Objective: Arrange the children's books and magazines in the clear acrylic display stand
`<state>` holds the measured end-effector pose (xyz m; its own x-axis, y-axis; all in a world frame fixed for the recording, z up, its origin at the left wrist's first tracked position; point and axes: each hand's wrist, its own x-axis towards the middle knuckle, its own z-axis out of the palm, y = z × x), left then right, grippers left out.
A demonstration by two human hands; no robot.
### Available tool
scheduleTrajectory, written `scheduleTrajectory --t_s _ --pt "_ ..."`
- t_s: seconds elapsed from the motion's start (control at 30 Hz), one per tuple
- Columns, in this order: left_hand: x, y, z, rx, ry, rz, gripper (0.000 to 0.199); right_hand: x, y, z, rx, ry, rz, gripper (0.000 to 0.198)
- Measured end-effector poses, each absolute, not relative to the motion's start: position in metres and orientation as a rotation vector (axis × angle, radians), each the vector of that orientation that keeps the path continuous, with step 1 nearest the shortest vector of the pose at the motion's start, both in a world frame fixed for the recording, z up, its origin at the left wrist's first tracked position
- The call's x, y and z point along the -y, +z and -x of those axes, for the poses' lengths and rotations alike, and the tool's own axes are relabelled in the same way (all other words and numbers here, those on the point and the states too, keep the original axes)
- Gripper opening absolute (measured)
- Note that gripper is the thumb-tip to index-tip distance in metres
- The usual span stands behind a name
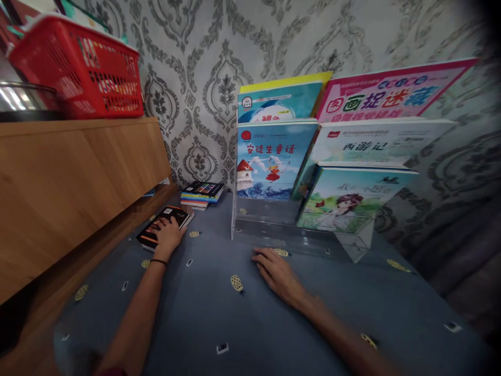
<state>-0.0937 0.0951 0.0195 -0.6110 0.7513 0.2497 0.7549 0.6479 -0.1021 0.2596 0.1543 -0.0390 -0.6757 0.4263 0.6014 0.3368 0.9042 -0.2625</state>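
My left hand (pixel 169 236) rests with spread fingers on top of a black book (pixel 151 239), which lies on the blue cloth by the wooden cabinet. Whether the fingers grip the book's edge is hard to see. On the cloth in front of a clear acrylic book stand (pixel 270 230) lies my right hand (pixel 279 277), fingers stretched out and holding nothing. Several picture books stand in the rack, among them a blue one with a red-roofed tower (pixel 274 162), a pale green one (pixel 340 201) and a pink one (pixel 383 96).
Behind the black book, a small stack of books (pixel 201 194) lies near the patterned wall (pixel 199 104). The wooden cabinet (pixel 78 172) borders the left side, with a red plastic basket (pixel 78 68) and a metal pot (pixel 29 99) on top. The blue cloth (pixel 188 313) has pineapple prints.
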Motion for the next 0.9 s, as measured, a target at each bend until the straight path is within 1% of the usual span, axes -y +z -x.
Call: scheduleTrajectory --t_s 0.13,0.47,0.63,0.9 --pt "-0.095 0.023 0.092 2.582 0.053 1.24 0.063 -0.154 -0.04 -0.26 2.374 0.162 0.561 0.024" --pt "-0.092 0.031 0.094 2.595 0.095 1.309 0.055 -0.153 -0.038 -0.26 2.382 0.173 0.562 0.025" --pt "-0.089 0.044 0.097 2.649 0.043 1.436 0.048 -0.153 -0.038 -0.26 2.377 0.174 0.564 0.024" --pt "-0.077 0.075 0.117 2.672 0.001 1.519 0.046 -0.153 -0.037 -0.26 2.404 0.195 0.571 0.026"
